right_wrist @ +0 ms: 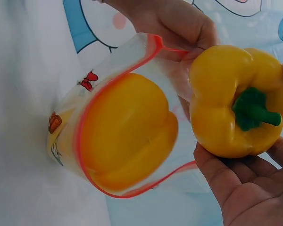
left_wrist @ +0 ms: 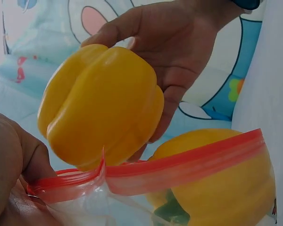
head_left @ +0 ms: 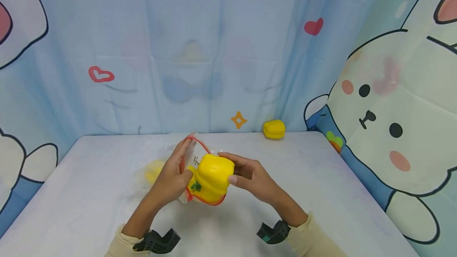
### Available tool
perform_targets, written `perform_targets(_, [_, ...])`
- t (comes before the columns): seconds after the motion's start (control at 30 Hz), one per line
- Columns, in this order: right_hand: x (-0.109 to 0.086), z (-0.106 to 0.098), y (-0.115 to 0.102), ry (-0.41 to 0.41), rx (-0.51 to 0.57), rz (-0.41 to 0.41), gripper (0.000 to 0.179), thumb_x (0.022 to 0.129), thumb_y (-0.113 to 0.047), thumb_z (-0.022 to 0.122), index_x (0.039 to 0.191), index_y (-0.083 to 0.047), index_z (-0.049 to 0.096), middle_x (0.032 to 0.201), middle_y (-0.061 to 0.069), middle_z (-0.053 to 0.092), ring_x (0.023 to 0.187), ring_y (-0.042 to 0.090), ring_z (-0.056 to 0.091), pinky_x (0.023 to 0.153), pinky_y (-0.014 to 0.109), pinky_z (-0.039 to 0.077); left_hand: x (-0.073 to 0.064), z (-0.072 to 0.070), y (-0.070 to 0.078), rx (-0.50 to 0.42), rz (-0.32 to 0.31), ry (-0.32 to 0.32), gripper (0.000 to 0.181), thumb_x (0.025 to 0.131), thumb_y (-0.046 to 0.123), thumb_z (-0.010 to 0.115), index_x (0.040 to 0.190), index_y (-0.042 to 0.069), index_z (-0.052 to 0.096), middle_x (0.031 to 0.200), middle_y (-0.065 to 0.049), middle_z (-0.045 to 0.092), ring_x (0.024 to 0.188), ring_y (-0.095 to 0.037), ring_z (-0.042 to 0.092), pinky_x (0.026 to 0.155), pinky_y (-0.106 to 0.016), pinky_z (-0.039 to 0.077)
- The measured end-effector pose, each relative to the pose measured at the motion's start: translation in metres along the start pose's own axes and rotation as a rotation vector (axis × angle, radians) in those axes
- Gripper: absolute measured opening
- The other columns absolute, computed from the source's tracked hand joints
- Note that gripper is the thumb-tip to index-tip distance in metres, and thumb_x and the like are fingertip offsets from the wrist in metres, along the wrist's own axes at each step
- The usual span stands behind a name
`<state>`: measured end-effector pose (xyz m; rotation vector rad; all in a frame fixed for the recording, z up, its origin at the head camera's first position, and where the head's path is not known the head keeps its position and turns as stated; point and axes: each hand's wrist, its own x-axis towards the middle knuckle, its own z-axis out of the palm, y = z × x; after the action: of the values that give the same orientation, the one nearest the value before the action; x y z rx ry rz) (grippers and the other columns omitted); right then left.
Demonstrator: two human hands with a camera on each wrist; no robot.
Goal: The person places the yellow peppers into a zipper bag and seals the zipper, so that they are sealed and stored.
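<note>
My right hand grips a yellow bell pepper between thumb and fingers, at the mouth of a clear zip bag. The right wrist view shows the green stem of this pepper. With thumb and fingers my left hand pinches the bag's red zip edge, and the mouth gapes. Inside the bag lies another yellow pepper, its green stem end showing through the plastic in the left wrist view. Small coloured prints mark the bag's side.
A yellow pepper sits at the table's back edge, right of centre. Left of my left hand, a blurred yellow thing shows through clear plastic on the white table. A blue printed curtain hangs behind the table.
</note>
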<state>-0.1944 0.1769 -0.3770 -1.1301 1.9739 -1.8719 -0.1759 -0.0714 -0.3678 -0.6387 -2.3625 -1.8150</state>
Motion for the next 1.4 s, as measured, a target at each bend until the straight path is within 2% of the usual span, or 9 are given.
perform_targets(0.23, [0.004,0.006,0.006,-0.023,-0.009,-0.018,0.055,0.097,-0.012,0.057,0.148,0.000,0.038,0.144,0.019,0.046,0.119,0.029,0.057,0.096,0.037,0.048,-0.002,0.000,0.003,0.012,0.041,-0.025,0.078,0.083,-0.012,0.046,0.155,0.007,0.021,0.161,-0.002,0.014,0.145,-0.021,0.017,0.111,-0.036,0.025])
perform_targets(0.5, [0.009,0.014,0.006,0.001,-0.025,-0.030,0.057,0.096,-0.008,0.059,0.148,0.000,0.037,0.147,0.016,0.042,0.123,0.028,0.053,0.098,0.036,0.046,-0.004,0.000,0.007,0.045,0.081,-0.041,0.079,0.082,-0.014,0.049,0.154,0.003,0.022,0.161,-0.002,0.015,0.145,-0.021,0.018,0.110,-0.033,0.024])
perform_targets(0.8, [0.013,0.029,-0.002,0.107,-0.072,0.038,0.062,0.095,-0.008,0.061,0.151,-0.007,0.035,0.148,0.008,0.043,0.126,0.025,0.051,0.098,0.033,0.046,-0.005,0.000,0.009,0.056,0.084,-0.040,0.079,0.081,-0.016,0.049,0.153,0.001,0.022,0.161,-0.002,0.012,0.144,-0.023,0.020,0.107,-0.030,0.030])
perform_targets(0.97, [0.016,0.038,0.000,0.191,-0.111,0.022,0.061,0.095,-0.008,0.061,0.150,-0.006,0.035,0.150,0.006,0.041,0.130,0.021,0.047,0.100,0.031,0.042,-0.005,0.000,0.009,0.020,0.071,-0.038,0.080,0.081,-0.017,0.046,0.154,0.003,0.020,0.161,0.000,0.012,0.142,-0.026,0.027,0.106,-0.030,0.033])
perform_targets(1.07, [0.019,0.042,0.001,0.216,-0.141,0.016,0.061,0.094,-0.010,0.063,0.149,-0.005,0.037,0.149,0.006,0.042,0.130,0.019,0.047,0.102,0.030,0.041,-0.004,-0.001,0.009,0.019,0.070,-0.034,0.079,0.082,-0.017,0.044,0.154,0.003,0.020,0.161,0.000,0.012,0.142,-0.024,0.026,0.107,-0.030,0.031])
perform_targets(1.23, [0.022,0.044,0.001,0.183,-0.160,0.077,0.061,0.096,-0.016,0.060,0.151,-0.008,0.034,0.151,0.005,0.038,0.131,0.020,0.045,0.101,0.029,0.042,-0.003,-0.002,0.008,0.043,0.075,-0.035,0.078,0.082,-0.017,0.042,0.154,0.002,0.019,0.161,0.000,0.010,0.145,-0.021,0.018,0.110,-0.033,0.028])
perform_targets(1.4, [0.022,0.045,0.000,0.099,-0.125,0.157,0.068,0.100,-0.023,0.055,0.156,-0.013,0.019,0.157,0.002,0.025,0.135,0.023,0.039,0.100,0.030,0.044,-0.004,-0.005,0.006,0.047,0.060,-0.042,0.078,0.082,-0.016,0.041,0.154,0.002,0.017,0.162,0.000,0.008,0.145,-0.022,0.016,0.111,-0.037,0.027])
